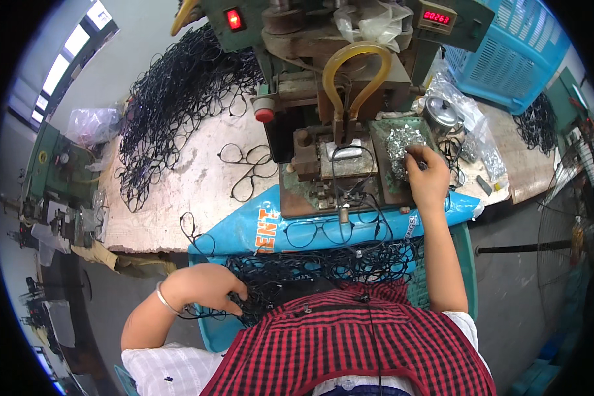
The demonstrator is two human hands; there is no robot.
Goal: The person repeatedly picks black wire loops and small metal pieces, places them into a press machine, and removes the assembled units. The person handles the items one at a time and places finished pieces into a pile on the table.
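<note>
Workbench [160,228] heaped far left with eyeglass frames [178,99] — plenty seemingly remain; left hand [206,287] amid nearer frames [297,267], right hand [430,178] at metal bits [402,140] — grips unclear.

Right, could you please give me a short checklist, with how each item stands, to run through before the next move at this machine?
1. Power switch lit: ok, it glows red.
2. Eyeglass frame at the machine: ok, a rim lies over the metal block; exact seating cannot tell.
3. Both hands away from the tooling: ok; the right hand is beside it, the left hand well below.
4. Metal piece pinched in the right hand: cannot tell; its fingertips are at the small metal pieces.
5. Blue sheet clear of frames: not ok, some lie on it.
</note>
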